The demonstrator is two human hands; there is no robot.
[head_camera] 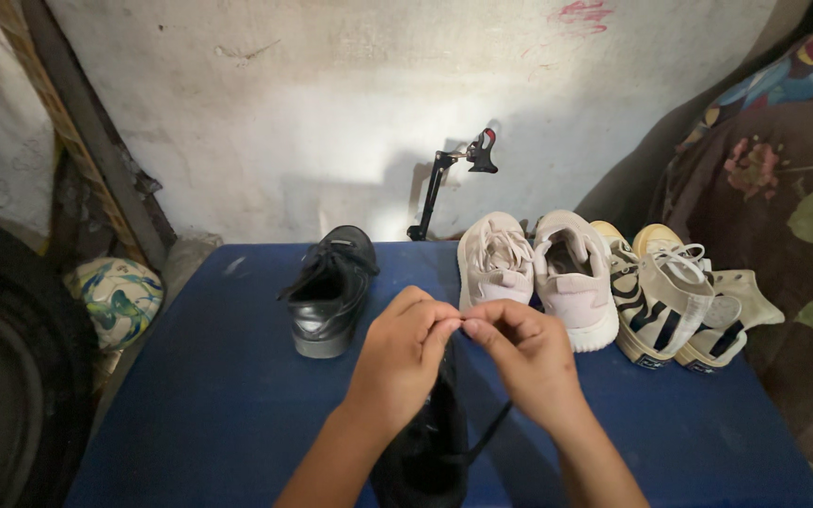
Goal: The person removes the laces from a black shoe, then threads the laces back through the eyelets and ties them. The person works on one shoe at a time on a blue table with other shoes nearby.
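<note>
My left hand [403, 350] and my right hand [526, 355] meet fingertip to fingertip over a black shoe [430, 442] that stands near the front of the blue table [218, 395]. Both hands pinch a thin black shoelace [487, 429] that hangs down from them to the shoe. The hands hide most of the shoe's top. A second black shoe [331, 288] stands alone farther back, left of my hands.
A pair of white sneakers [536, 273] and a pair of cream sneakers with black stripes [670, 301] line the table's back right. A black clamp stand [449, 179] rises by the wall. A ball [119, 299] lies at the left, patterned fabric [783, 169] at the right.
</note>
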